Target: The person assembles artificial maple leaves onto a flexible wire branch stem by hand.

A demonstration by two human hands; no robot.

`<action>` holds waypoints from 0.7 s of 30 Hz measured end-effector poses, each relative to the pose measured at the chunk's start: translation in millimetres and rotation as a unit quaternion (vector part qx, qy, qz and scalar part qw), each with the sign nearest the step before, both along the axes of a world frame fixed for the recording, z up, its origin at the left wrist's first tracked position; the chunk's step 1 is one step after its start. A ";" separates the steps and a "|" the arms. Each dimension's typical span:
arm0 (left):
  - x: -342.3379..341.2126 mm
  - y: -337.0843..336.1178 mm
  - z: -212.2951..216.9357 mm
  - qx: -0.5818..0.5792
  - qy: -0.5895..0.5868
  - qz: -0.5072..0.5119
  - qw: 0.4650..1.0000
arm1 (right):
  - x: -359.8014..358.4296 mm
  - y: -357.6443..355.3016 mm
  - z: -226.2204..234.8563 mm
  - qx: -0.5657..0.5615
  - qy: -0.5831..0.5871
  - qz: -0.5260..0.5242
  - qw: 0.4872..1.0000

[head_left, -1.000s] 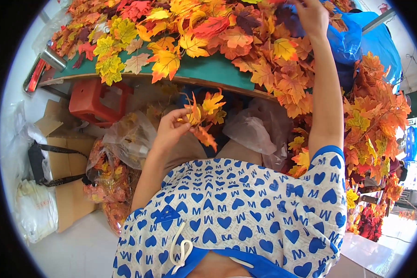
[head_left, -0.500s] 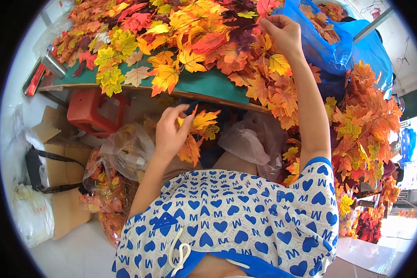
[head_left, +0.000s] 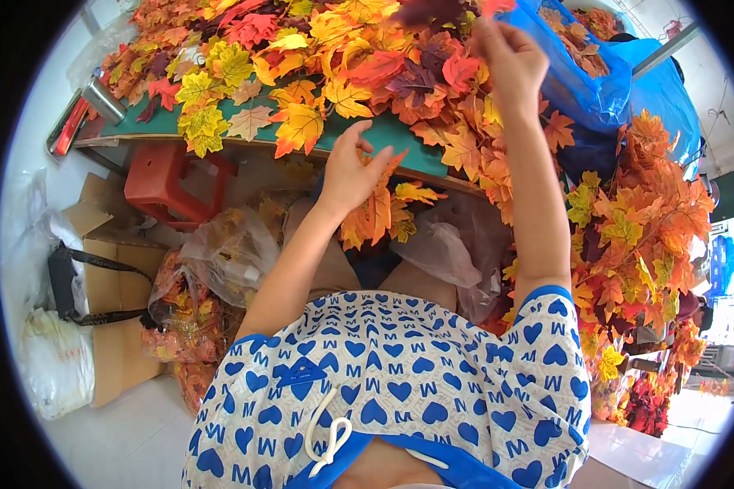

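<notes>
My left hand grips a small bunch of orange and yellow artificial maple leaves just below the edge of a green table. My right hand is raised over the table, fingers pinched on a red leaf at the top of a large heap of orange, red and yellow leaves. The heap covers most of the tabletop.
A blue plastic bag of leaves sits at the right of the table. More leafy branches hang at the right. Under the table are a red stool, clear bags of leaves, cardboard boxes and a white bag.
My left hand has moved up and right with its leaf bunch, closer to the table edge. My right hand has drawn back from the blue bag toward the heap.
</notes>
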State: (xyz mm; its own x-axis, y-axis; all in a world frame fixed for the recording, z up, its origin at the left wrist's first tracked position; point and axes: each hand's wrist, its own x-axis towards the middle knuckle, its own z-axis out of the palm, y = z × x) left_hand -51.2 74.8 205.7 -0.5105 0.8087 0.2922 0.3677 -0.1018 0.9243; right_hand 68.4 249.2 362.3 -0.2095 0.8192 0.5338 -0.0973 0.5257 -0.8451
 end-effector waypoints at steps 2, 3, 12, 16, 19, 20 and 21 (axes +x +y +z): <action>0.2 -17.1 -4.2 -0.044 0.023 -0.008 0.999 | 32.2 57.0 -4.5 0.198 -0.226 -0.239 0.923; -4.4 -27.1 -17.9 -0.049 0.019 -0.005 0.999 | 37.7 51.0 -1.2 0.199 -0.505 -0.326 0.774; -13.4 -79.1 -30.5 -0.020 -0.345 -0.074 0.935 | 18.4 24.1 -94.1 0.419 -0.567 -0.118 0.699; -22.0 -89.4 -37.8 -0.001 -0.375 -0.047 0.926 | 10.6 28.0 -101.7 0.386 -0.565 -0.142 0.715; -22.5 -93.3 -38.7 -0.007 -0.367 -0.026 0.930 | 19.3 26.2 -85.7 0.505 -0.400 -0.233 0.728; -22.3 -90.5 -37.4 -0.004 -0.375 -0.031 0.927 | 24.5 17.5 -78.2 0.505 -0.402 -0.237 0.726; -20.9 -89.7 -36.3 -0.004 -0.381 -0.032 0.924 | 26.2 -5.2 -70.7 0.319 -0.221 -0.158 0.908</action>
State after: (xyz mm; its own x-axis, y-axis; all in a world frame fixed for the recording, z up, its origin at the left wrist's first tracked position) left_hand -72.1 -15.0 169.4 -0.5170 0.8447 -0.1387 -0.3967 -0.0928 0.9132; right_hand 94.5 244.0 291.6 -0.3277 0.4287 0.8419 0.4187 0.8647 -0.2773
